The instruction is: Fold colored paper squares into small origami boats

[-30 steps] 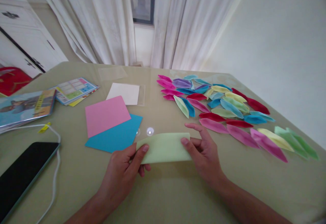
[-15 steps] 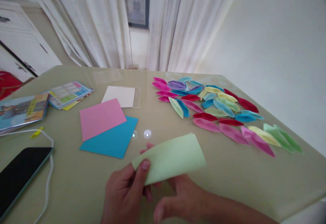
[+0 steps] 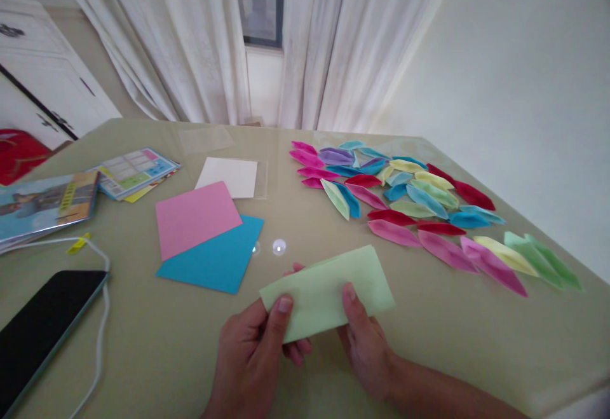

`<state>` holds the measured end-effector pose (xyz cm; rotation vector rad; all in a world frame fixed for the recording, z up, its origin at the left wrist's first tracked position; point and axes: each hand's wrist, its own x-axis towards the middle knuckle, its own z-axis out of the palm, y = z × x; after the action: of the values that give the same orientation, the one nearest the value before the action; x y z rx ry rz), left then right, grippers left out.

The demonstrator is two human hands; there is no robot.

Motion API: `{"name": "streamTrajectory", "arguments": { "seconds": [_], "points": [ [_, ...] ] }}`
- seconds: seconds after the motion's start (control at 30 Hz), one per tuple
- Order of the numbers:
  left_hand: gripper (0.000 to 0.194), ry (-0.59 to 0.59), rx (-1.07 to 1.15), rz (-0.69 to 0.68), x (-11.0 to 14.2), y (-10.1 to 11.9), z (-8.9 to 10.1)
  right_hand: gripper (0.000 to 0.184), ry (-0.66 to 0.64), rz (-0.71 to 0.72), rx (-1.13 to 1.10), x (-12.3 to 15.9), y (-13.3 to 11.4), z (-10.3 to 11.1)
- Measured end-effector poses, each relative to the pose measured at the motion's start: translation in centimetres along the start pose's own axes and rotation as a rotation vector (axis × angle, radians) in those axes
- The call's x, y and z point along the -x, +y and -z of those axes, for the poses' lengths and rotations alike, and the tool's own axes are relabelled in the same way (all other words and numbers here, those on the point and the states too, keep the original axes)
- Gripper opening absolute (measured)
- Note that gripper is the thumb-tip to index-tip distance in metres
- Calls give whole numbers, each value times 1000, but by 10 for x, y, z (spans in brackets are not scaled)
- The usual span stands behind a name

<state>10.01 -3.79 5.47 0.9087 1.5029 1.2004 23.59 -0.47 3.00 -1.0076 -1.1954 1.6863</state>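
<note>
I hold a folded light green paper (image 3: 328,288) just above the table, near its front edge. My left hand (image 3: 255,355) pinches the paper's left end, thumb on top and fingers underneath. My right hand (image 3: 365,343) grips the lower edge near the middle, with its thumb pressed on the top face. The paper's right end tilts up and away from me. Several folded paper boats (image 3: 419,209) in pink, red, blue, yellow, green and purple lie spread over the right side of the table (image 3: 143,343).
A pink sheet (image 3: 195,217) overlaps a blue sheet (image 3: 214,259) left of centre, with a white sheet (image 3: 229,176) behind them. A dark tablet (image 3: 42,323) with a white cable (image 3: 100,317) lies at the front left. Booklets (image 3: 136,171) sit at the far left.
The green paper was lifted off the table and turned, its right end now angled upward. My right hand left the paper's right end and now grips its lower edge near the middle.
</note>
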Motion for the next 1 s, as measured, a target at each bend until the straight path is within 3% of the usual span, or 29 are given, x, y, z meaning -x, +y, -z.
{"name": "streamTrajectory", "arguments": {
  "seconds": [0.13, 0.4, 0.77, 0.87, 1.0],
  "points": [
    [55, -4, -14, 2, -2, -2, 4, 59, 127, 72, 97, 0, 4, 12],
    [52, 58, -41, -10, -8, -1, 11, 51, 262, 95, -33, -9, 9, 33],
    [51, 63, -96, -21, -16, -5, 22, 64, 148, 143, 133, -9, 3, 44],
    [51, 13, -88, -29, -21, -14, 25, 65, 126, 166, 163, -13, -2, 45],
    [56, -78, -14, -51, -34, -21, 35, 62, 195, 162, 130, -19, -8, 47]
  ]
}}
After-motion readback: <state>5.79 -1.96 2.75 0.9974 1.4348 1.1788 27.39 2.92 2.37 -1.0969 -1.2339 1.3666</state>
